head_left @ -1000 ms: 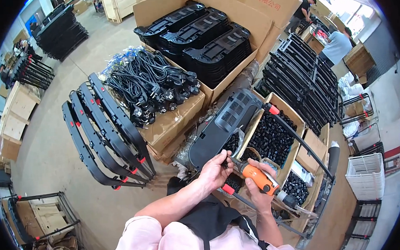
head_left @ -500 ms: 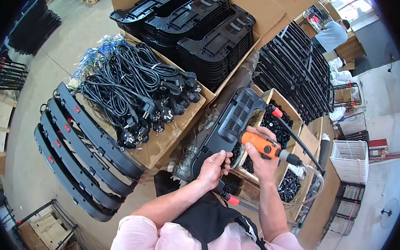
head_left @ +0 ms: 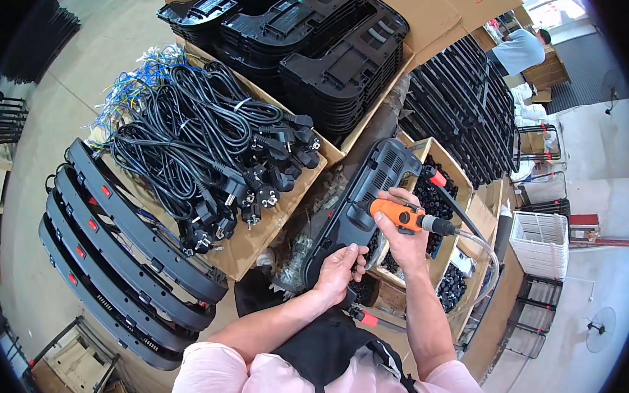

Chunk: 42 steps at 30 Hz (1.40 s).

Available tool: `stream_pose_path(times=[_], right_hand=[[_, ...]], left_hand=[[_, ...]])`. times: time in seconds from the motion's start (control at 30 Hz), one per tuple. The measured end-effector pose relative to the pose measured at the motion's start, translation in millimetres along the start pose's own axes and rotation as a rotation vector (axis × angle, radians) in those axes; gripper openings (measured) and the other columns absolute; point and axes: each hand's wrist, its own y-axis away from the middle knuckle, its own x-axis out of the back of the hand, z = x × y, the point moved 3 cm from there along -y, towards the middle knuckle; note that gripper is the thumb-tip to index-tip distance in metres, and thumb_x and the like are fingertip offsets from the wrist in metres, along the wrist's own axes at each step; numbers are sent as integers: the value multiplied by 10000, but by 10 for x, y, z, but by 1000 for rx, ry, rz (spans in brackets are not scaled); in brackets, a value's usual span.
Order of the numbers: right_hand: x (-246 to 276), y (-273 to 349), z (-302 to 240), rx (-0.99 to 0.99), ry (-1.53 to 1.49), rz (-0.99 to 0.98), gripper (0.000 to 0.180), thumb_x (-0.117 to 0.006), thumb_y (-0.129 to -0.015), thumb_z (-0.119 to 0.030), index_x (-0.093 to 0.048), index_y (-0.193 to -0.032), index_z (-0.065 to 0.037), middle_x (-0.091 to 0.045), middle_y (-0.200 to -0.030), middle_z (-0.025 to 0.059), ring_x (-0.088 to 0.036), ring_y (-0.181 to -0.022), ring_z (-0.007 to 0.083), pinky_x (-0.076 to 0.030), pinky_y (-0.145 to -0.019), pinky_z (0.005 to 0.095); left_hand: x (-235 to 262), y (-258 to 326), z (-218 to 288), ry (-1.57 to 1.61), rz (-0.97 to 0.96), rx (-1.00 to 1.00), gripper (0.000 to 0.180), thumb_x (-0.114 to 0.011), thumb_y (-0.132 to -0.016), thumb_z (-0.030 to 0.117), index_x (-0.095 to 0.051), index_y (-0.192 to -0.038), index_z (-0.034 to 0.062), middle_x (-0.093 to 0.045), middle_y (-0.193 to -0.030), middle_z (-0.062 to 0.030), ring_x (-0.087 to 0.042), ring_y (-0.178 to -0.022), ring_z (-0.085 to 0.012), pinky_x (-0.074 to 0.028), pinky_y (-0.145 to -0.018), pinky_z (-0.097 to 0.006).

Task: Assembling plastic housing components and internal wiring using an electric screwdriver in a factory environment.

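Note:
A long black plastic housing (head_left: 358, 197) with vent slots lies slantwise in front of me. My right hand (head_left: 407, 247) grips an orange power screwdriver (head_left: 400, 215) above the housing's right side; its black front end points right, where a clear hose (head_left: 492, 252) curves down. At the housing's near end is my left hand (head_left: 339, 273), fingers curled and thumb pressed to them. Whatever they pinch is too small or hidden to make out.
Black power cords (head_left: 188, 132) with plugs fill a carton at the left, beside curved black strips (head_left: 126, 244). Black panels (head_left: 343, 72) are stacked behind. Wooden bins (head_left: 445, 278) of small black parts stand to the right. Another person (head_left: 520, 53) is far off at the upper right.
My right hand and the screwdriver have shifted slightly left and up. My left hand stays at the housing's near end, still pinched. The whole view has shifted a little.

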Motion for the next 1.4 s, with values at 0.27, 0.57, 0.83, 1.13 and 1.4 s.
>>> stream_pose_path(times=[0.27,0.57,0.83,1.13,1.4], right_hand=[[-49,-100,-90,6,76,-47,525,-786,-902,-21,-567,-1378,-6,-698,-1319,178,-664,-1219,230,-524,-1079,386],[-27,-151,-48,-10,39,-151,509,-802,-903,-72,-587,-1356,14,-709,-1307,168,-673,-1203,222,-525,-1080,381],[-66,-183,-16,29,87,-232,553,-801,-911,-67,-563,-1404,14,-684,-1346,157,-654,-1228,219,-516,-1094,375],[-35,-174,-88,64,133,-234,508,-774,-902,-36,-592,-1376,-21,-686,-1311,143,-667,-1187,207,-529,-1062,351],[-19,-214,-114,55,157,-266,518,-767,-892,-32,-587,-1376,-11,-684,-1303,148,-666,-1189,212,-526,-1063,356]], left_hand=[[-24,-6,-1,-21,-37,-15,337,-516,-1144,330,-686,-1218,48,-628,-863,31,-585,-722,-72,-489,-632,-241],[17,44,-36,-32,-75,-45,328,-512,-1147,311,-674,-1267,53,-627,-859,39,-577,-722,-62,-484,-634,-235],[95,263,180,-250,34,-21,258,-477,-1114,125,-666,-1264,33,-609,-827,35,-519,-639,-68,-432,-568,-234],[193,623,962,-1416,248,-522,311,-575,-1052,286,-677,-1188,26,-753,-927,-235,-743,-942,-416,-577,-836,-511],[79,415,899,-1898,78,-305,352,-627,-1024,311,-654,-1105,-30,-759,-926,-238,-753,-914,-425,-588,-792,-541]])
